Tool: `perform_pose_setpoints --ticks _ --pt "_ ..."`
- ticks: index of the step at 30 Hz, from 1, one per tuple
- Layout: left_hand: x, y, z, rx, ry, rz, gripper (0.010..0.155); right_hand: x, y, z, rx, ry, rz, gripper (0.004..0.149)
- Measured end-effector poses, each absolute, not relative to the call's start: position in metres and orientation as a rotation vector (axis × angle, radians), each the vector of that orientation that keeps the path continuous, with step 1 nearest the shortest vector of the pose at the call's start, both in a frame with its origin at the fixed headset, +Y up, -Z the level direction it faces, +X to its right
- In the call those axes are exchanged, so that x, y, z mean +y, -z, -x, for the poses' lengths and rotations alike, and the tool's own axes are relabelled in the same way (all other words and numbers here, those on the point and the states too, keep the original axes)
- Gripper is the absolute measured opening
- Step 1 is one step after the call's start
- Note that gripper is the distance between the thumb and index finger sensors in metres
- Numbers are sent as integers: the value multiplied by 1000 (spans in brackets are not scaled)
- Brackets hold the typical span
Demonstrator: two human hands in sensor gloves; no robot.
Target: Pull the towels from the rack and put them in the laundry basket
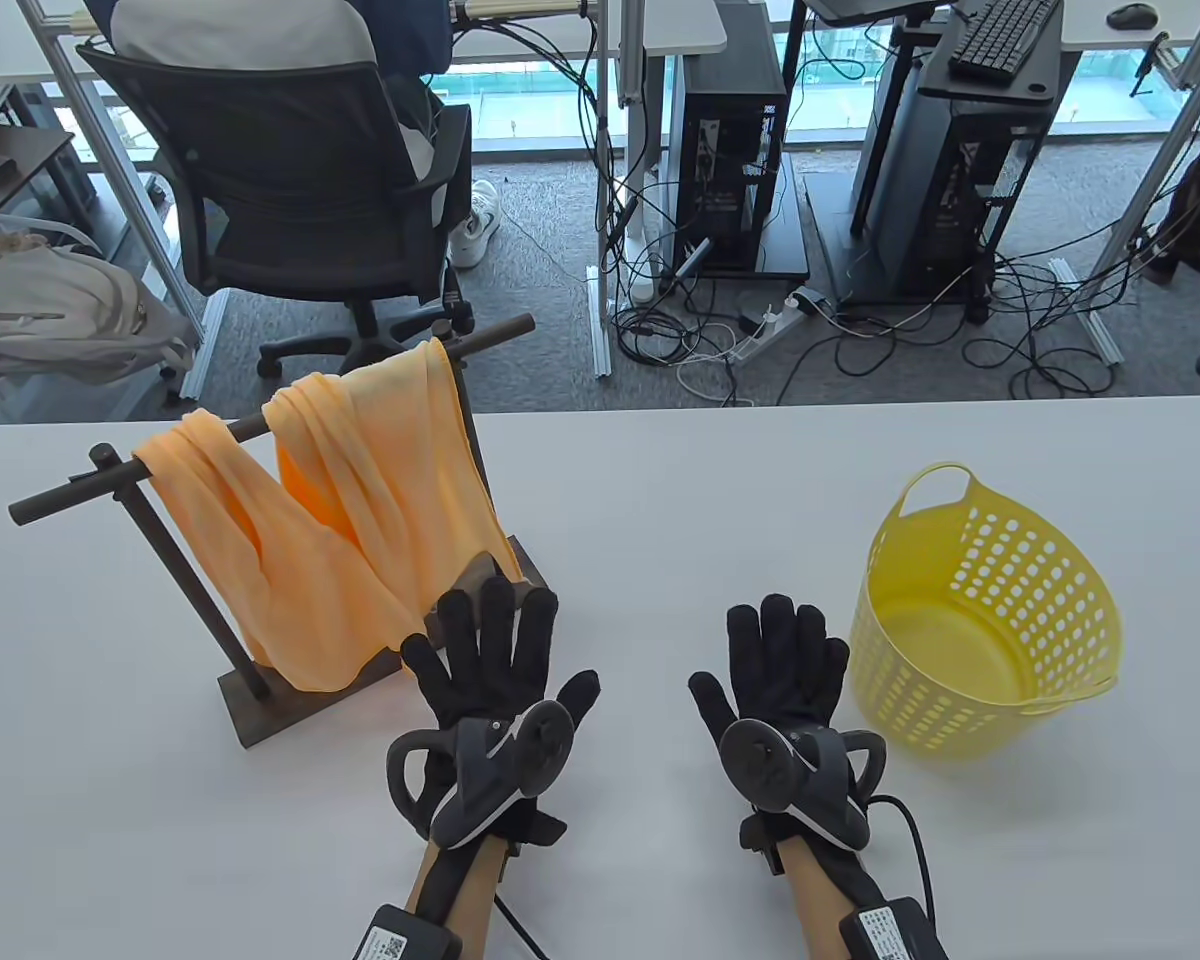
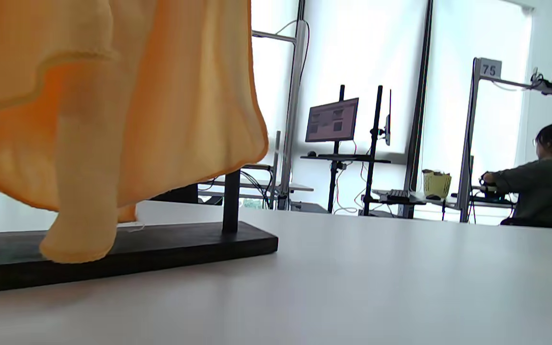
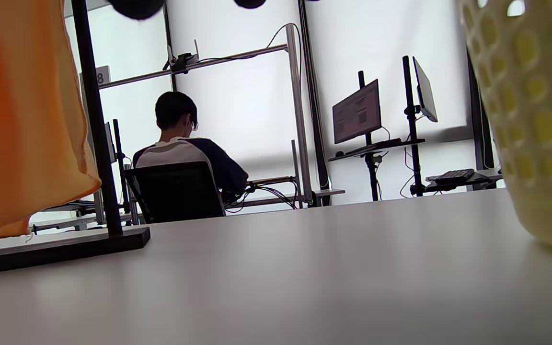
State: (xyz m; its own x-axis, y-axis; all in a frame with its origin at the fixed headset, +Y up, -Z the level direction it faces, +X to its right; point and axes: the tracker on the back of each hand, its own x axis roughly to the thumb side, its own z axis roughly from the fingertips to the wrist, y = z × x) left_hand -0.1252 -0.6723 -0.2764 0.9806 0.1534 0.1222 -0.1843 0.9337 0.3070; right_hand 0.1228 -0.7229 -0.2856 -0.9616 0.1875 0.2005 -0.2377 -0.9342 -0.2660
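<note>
Your left hand (image 1: 495, 680) lies flat on the white desk (image 1: 660, 470), fingers straight and spread, grip holding nothing. Its fingertips reach just beside the near corner of the rack (image 1: 260, 480) base; contact with the base cannot be told from the table view.

Your right hand (image 1: 785, 690) lies flat too, fingers straight and close together, thumb out to the side, grip holding nothing. It sits just left of the laundry basket (image 1: 990, 610), apart from it.

Two orange towels (image 1: 350, 520) hang over the dark rack bar on the left of the desk, bunched at the bar and draping down toward the base. In the left wrist view one towel end (image 2: 79, 239) rests on the dark base (image 2: 161, 249); the other hem hangs above it.

The yellow basket stands upright on the right side of the desk, well apart from the rack. Nothing shows inside it. In the right wrist view its perforated wall (image 3: 534, 120) fills the right edge.

Beyond the desk: an office chair (image 1: 300, 190) with a person seated, computer towers (image 1: 730, 170), loose cables on the carpet
</note>
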Motion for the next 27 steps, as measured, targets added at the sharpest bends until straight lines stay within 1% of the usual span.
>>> perform_pose_setpoints --ticks 3,5,7,8,10,13,16,20,22,25,27 --pt "-639 264 139 -72 -374 -476 95 -721 286 -123 -433 -2867 -259 69" --pt "-615 256 153 -44 -549 -568 102 -719 287 -124 -440 -2850 -260 69" --pt "-590 248 171 16 -746 -682 108 -720 288 -124 -429 -2823 -259 69" --pt "-578 246 183 53 -842 -715 110 -721 288 -123 -416 -2813 -258 68" --pt "-563 246 203 127 -1008 -718 114 -721 288 -123 -405 -2813 -258 69" --pt "-554 258 235 242 -1271 -675 115 -722 288 -122 -405 -2831 -272 68" --pt "-548 271 260 385 -1247 -626 114 -722 288 -121 -403 -2830 -280 68" --pt "-545 289 289 546 -1321 -606 111 -724 289 -118 -387 -2847 -297 68" --pt "-544 295 299 582 -1321 -589 109 -726 290 -117 -375 -2858 -301 68" --pt "-541 304 310 628 -1232 -584 102 -728 293 -115 -347 -2853 -315 67" --pt "-543 309 316 638 -1258 -576 100 -728 295 -113 -342 -2856 -313 67"
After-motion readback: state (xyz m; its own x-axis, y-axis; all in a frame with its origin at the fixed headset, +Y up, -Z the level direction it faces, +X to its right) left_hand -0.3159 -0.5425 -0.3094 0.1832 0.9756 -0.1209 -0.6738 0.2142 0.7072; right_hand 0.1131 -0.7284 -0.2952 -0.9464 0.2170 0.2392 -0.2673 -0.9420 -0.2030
